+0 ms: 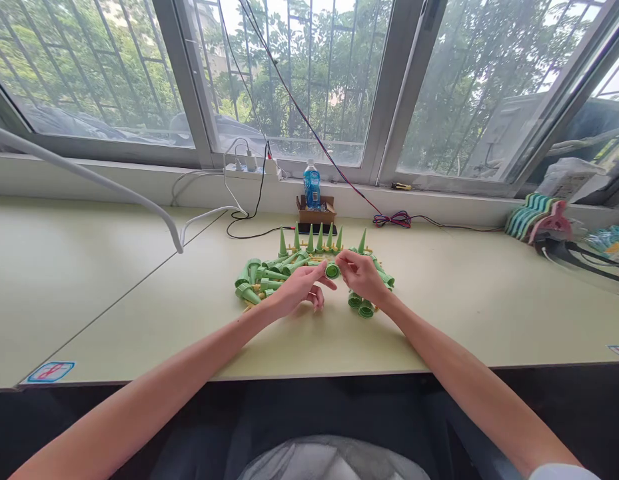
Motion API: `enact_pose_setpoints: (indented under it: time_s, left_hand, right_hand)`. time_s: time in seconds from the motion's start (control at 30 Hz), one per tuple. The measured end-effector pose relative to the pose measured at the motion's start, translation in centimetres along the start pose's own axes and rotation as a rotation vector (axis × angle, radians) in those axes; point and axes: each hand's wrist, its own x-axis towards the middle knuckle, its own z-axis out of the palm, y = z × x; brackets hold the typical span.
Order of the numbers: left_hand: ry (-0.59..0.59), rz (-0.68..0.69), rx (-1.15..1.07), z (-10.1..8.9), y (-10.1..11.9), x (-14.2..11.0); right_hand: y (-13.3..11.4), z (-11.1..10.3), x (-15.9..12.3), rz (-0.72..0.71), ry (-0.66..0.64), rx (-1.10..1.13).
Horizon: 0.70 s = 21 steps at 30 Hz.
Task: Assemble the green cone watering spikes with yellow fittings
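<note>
My left hand (302,288) grips a green plastic cone piece (332,270) by its round open end, over the pale tabletop (464,313). My right hand (360,275) is closed in a pinch right beside that cone, fingertips close to its rim; what it pinches is too small to make out. A heap of the same green cones (262,277) lies on the table just left of my hands. A few more cones (362,307) lie under my right wrist. Behind them, several cones (319,241) stand upright in a row.
A small cardboard box (316,212) with a blue-labelled bottle (312,185) stands by the window sill. White cables and a power strip (249,167) lie at the back left, with red and black wires (392,219) to the right. Stacked coloured items (532,215) sit far right.
</note>
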Motion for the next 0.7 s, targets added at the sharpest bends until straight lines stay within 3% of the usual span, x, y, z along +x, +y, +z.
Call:
enact_pose_setpoints:
  time_s: [0.47,0.7]
  left_hand:
    - [0.115,0.278,0.326,0.14,-0.30,-0.26]
    - [0.168,0.351,0.384,-0.06,-0.61,-0.14]
  right_hand:
    - [-0.01,-0.01,0.00,-0.033,-0.007,-0.114]
    - [-0.07,0.09,0.00,-0.027,-0.022,-0.120]
